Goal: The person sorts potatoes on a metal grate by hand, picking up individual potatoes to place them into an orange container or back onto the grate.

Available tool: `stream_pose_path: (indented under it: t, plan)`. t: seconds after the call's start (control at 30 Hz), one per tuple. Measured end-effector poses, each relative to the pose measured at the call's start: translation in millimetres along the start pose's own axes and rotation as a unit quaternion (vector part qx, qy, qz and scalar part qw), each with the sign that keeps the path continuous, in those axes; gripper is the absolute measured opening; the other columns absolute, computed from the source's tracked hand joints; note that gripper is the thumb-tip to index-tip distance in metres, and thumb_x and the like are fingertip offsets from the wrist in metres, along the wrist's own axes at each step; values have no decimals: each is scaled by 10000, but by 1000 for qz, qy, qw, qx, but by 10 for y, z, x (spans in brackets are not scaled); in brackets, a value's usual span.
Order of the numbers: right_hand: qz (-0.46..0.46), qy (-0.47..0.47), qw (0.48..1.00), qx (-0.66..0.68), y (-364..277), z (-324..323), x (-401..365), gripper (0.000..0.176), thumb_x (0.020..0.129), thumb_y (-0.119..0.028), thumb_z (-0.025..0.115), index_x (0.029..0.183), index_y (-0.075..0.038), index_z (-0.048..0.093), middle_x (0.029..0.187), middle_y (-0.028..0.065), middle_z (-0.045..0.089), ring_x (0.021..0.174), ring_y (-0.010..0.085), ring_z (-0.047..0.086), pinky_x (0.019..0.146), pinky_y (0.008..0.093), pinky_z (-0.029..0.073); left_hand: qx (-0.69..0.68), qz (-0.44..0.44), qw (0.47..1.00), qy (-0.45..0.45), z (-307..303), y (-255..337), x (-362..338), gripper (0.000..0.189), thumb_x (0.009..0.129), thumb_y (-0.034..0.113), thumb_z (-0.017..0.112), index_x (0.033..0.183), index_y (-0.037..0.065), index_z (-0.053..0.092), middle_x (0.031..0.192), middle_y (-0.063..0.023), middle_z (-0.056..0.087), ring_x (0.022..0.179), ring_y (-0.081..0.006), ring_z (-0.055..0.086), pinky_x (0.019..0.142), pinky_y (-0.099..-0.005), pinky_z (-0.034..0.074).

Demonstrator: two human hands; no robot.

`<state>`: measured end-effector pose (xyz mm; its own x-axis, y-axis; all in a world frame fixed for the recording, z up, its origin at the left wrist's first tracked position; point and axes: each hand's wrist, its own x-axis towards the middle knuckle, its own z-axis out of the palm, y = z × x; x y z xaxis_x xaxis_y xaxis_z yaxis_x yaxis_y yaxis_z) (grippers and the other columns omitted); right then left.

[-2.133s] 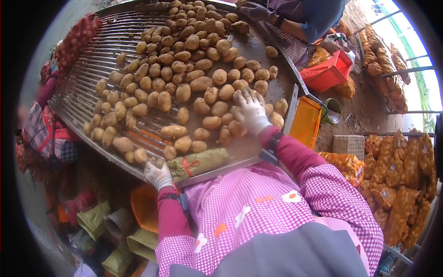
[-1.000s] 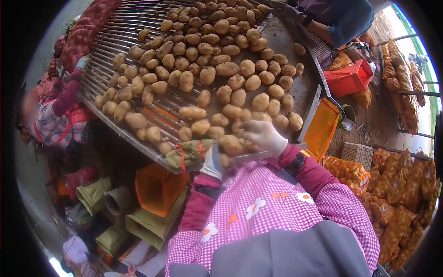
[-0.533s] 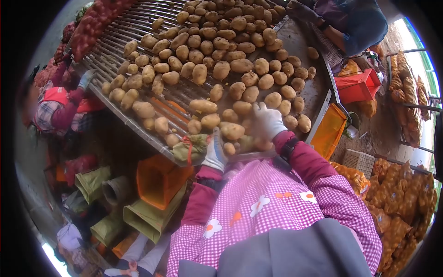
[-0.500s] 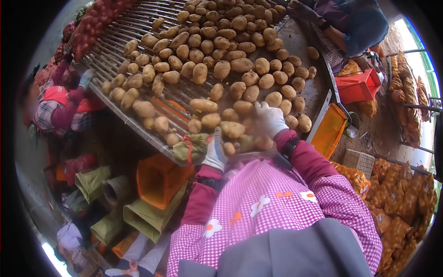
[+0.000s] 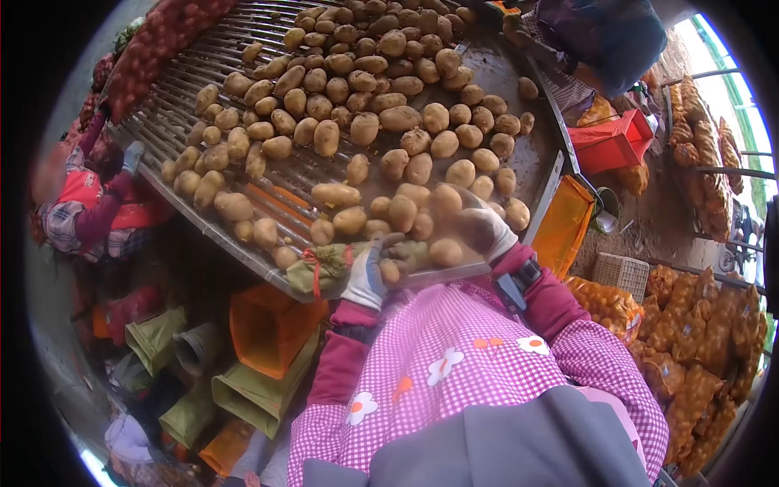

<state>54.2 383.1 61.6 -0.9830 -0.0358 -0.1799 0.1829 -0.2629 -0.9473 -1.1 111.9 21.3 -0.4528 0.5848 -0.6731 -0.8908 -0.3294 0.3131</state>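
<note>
White-gloved left hand (image 5: 367, 272), right hand (image 5: 480, 229), perhaps sixty potatoes (image 5: 364, 127).

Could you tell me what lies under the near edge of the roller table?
An orange sack and green sacks lower down; the roller table covers the orange sack's upper part, and its contents cannot be seen.

**Oval potato** (image 5: 445, 252): tan, dusty, lying on its side at the sorting table's (image 5: 158, 122) near edge, in front of me. **Small potato** (image 5: 390, 270): just left of it, against my left hand (image 5: 367, 272). **Blurred potato** (image 5: 445, 199): farther in.
</note>
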Motion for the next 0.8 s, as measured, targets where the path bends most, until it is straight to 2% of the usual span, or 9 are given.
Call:
stream_pose_path:
  t: [0.2, 0.23, 0.4, 0.47, 0.53, 0.57, 0.67, 0.7, 0.8]
  plan:
    - [71, 27, 992, 97, 297, 248, -94, 332, 1074, -215, 513, 1351, -44, 578, 1166, 82, 682, 1008, 212, 676, 873, 356, 568, -34, -2, 999, -29, 410, 27, -68, 612, 1096, 547, 471, 1312, -14, 589, 1000, -116, 717, 760, -173, 645, 690, -281, 541]
    - [100, 27, 981, 163, 250, 299, -112, 350, 1079, -229, 503, 1364, -40, 578, 1182, 88, 681, 1014, 207, 678, 879, 344, 570, -30, -3, 999, -29, 469, 41, -91, 647, 1083, 583, 465, 1314, -8, 590, 1001, -112, 717, 750, -171, 641, 678, -275, 534]
    - [56, 19, 998, -25, -152, 577, -13, 541, 992, -167, 668, 1488, -2, 529, 1256, 118, 689, 1085, 175, 682, 942, 298, 562, 45, 37, 998, -16, 582, 48, -160, 801, 1022, 745, 417, 1313, 21, 600, 998, -102, 721, 714, -159, 630, 627, -262, 512]
    - [138, 23, 990, -2, -334, 527, -6, 495, 1016, -208, 680, 1449, 2, 566, 1019, 45, 701, 807, 107, 654, 704, 223, 524, 60, 71, 995, -19, 582, 70, -181, 793, 1021, 761, 385, 1309, 57, 611, 967, -96, 719, 697, -169, 627, 617, -282, 517]
    - [70, 73, 994, 49, -91, 436, 49, 435, 1068, -255, 609, 1424, -7, 577, 921, 14, 676, 682, 84, 595, 612, 203, 466, 50, 93, 994, 14, 668, 87, -239, 776, 1022, 757, 394, 1304, 68, 615, 950, -93, 715, 692, -174, 625, 618, -293, 522]
    - [37, 48, 998, 16, 91, 314, 73, 447, 1112, -351, 524, 1429, -38, 563, 998, 45, 681, 711, 118, 606, 655, 245, 519, 28, 94, 995, -18, 533, 74, -187, 745, 1027, 732, 428, 1332, 74, 598, 1022, -127, 718, 747, -196, 633, 663, -324, 538]
    - [132, 48, 983, 117, 543, 303, 106, 558, 1109, -499, 484, 1461, -70, 530, 1110, 67, 667, 855, 157, 658, 749, 314, 576, -51, 96, 993, -36, 422, 32, -77, 701, 1038, 676, 480, 1364, 62, 567, 1118, -166, 708, 904, -252, 673, 795, -387, 578]
    - [214, 55, 962, 162, 139, 492, 35, 691, 1079, -643, 420, 1474, -85, 517, 1215, 77, 640, 1026, 191, 669, 862, 381, 594, -54, 108, 992, -38, 382, 17, -50, 685, 1040, 655, 497, 1371, 58, 558, 1149, -176, 702, 959, -272, 672, 848, -412, 574]
    - [207, 44, 956, 205, 208, 693, -6, 744, 1050, -699, 416, 1469, -94, 525, 1235, 76, 643, 1100, 212, 669, 900, 409, 591, -72, 146, 986, -42, 290, -23, 24, 651, 1045, 600, 537, 1385, 45, 540, 1227, -199, 687, 1108, -327, 667, 991, -477, 552]
